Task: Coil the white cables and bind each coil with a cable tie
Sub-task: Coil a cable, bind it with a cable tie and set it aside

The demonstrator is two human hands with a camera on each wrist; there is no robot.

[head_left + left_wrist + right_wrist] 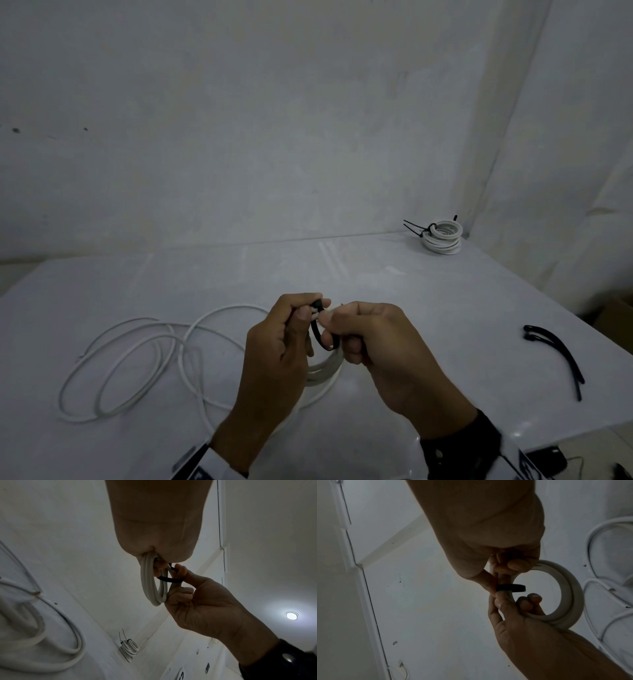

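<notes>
Above the table's front middle, my left hand [301,318] grips a small white cable coil [325,371], its fingers curled through the ring [570,595]. A black cable tie [323,339] loops around the coil's strands [150,582]. My right hand [337,325] pinches this tie [171,580] beside the left thumb. The tie's head [318,303] sits at the left fingertips. In the right wrist view the tie [511,588] shows as a flat band crossing the strands. Loose white cable [137,359] lies in wide loops on the table to the left.
Bound white coils [443,236] with black tie tails are stacked at the table's far right corner. Spare black cable ties [556,356] lie near the right edge. The white table [394,281] meets a wall behind; dark items lie on the floor at lower right.
</notes>
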